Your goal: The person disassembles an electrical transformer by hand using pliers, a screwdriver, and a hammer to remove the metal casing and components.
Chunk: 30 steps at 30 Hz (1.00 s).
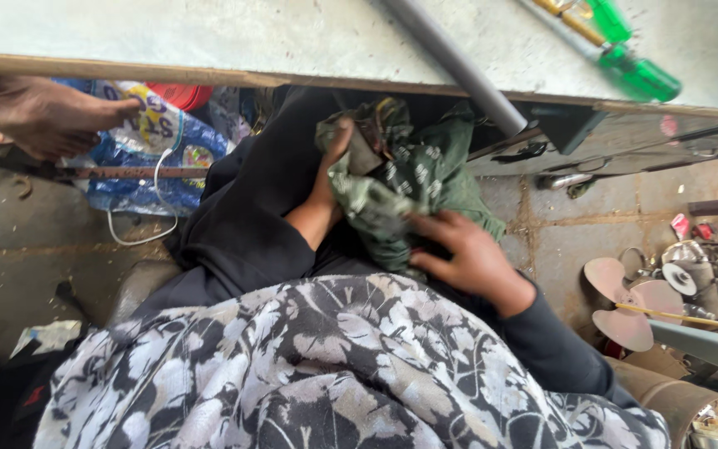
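Head view: grey worn workbench (pixel 209 33) spans the top, tiled floor (pixel 558 241) below. At frame centre, both hands clutch the crumpled green patterned cloth (pixel 425 175): left hand (pixel 330 179) pinching its upper edge, right hand (pixel 467 258) pressed beneath.

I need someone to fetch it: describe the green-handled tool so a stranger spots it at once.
Start at the grey table top across the top. Beside the grey pipe, at the right end, lies the screwdriver. Its translucent green handle is the only bright green there.
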Tool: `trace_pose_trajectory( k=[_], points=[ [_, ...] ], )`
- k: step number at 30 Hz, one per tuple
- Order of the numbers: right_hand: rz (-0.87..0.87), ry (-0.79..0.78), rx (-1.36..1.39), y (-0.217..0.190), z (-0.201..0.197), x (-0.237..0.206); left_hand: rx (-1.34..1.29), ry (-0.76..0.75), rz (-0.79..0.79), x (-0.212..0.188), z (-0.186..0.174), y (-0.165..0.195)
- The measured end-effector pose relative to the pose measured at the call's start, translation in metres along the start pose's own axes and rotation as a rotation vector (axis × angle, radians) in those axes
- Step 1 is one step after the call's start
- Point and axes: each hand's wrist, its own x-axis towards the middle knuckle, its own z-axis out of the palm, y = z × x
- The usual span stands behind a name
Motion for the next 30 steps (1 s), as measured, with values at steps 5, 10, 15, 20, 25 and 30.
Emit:
trace_pose_trajectory(
  k=[5, 10, 15, 20, 25, 30],
  points=[
    [-0.307, 0.191, -0.318, -0.04, -0.017, 0.023, 0.084, 0.065, -0.065, -0.006, 0.01, 0.01],
    [-0.134, 0.495, -0.227, -0.011, -0.089, 0.016, 0.173, 0.112, -0.02, -0.007, 0.008, 0.01],
    [0.008, 0.742, -0.091, -0.002, -0.13, 0.037, 0.223, 0.132, 0.01, -0.003, 0.006, 0.009],
    [-0.199, 0.59, -0.368, -0.044, -0.114, 0.083, 0.253, 0.123, 0.013, -0.007, 0.004, 0.011],
    [-0.177, 0.441, -0.604, -0.071, -0.105, 0.111, 0.271, 0.114, 0.014, -0.015, 0.001, 0.014],
    [-0.11, 0.413, -0.516, -0.075, -0.107, 0.116, 0.273, 0.109, 0.02, -0.007, 0.007, 0.011]
  ],
)
